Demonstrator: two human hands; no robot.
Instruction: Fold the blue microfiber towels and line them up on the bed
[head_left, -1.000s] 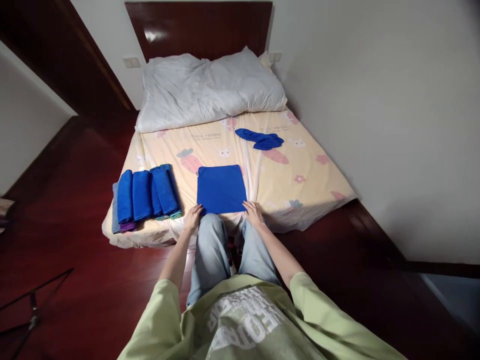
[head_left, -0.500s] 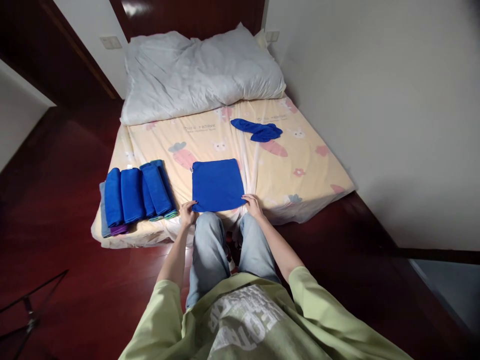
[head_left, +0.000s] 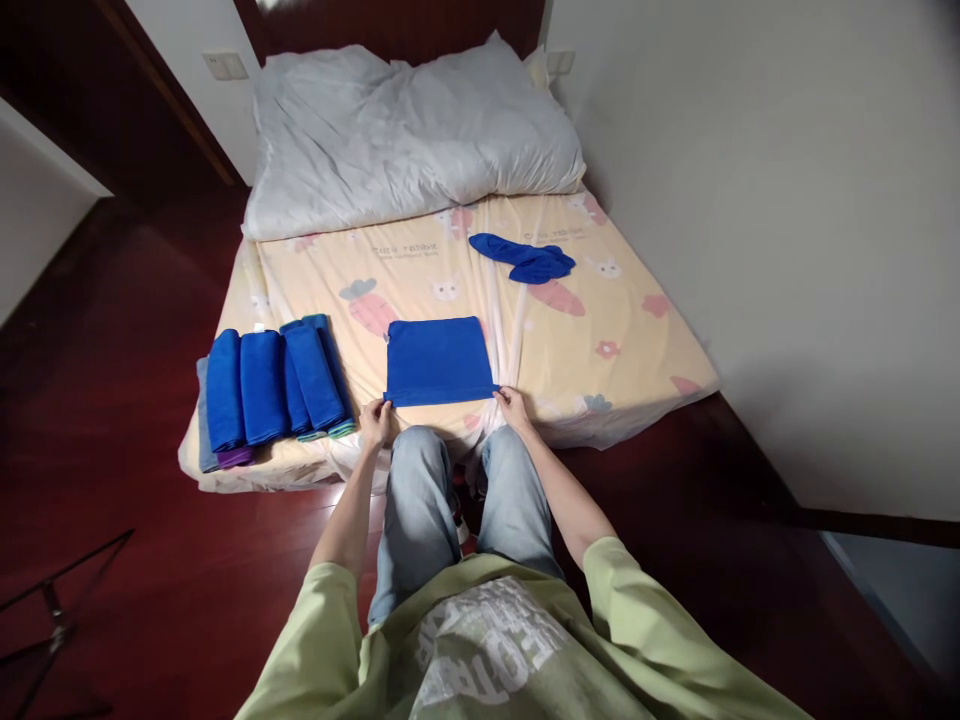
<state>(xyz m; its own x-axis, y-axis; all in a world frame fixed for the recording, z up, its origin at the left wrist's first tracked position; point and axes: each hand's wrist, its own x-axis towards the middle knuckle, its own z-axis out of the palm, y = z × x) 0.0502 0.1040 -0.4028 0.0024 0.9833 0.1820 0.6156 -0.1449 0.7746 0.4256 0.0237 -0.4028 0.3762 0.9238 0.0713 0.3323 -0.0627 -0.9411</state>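
A blue towel (head_left: 438, 358) lies flat on the bed in front of my knees, with a narrow strip turned up along its near edge. My left hand (head_left: 375, 420) pinches the near left corner. At the near right corner, my right hand (head_left: 512, 408) has its fingers closed on the same edge. To the left sits a group of rolled blue towels (head_left: 264, 385), resting on grey, purple and green cloths. Farther back on the right, a crumpled blue cloth (head_left: 525, 258) lies on the sheet.
The bed (head_left: 645, 340) has a yellow sheet printed with carrots and rabbits. A large white pillow (head_left: 412, 130) spans its head end. A wall (head_left: 750, 200) stands on the right, and a dark metal stand (head_left: 56, 610) is on the floor at lower left.
The towel's near edge has been turned up into a narrow fold, so the towel looks shorter. Both hands keep hold of its near corners. The view has shifted slightly.
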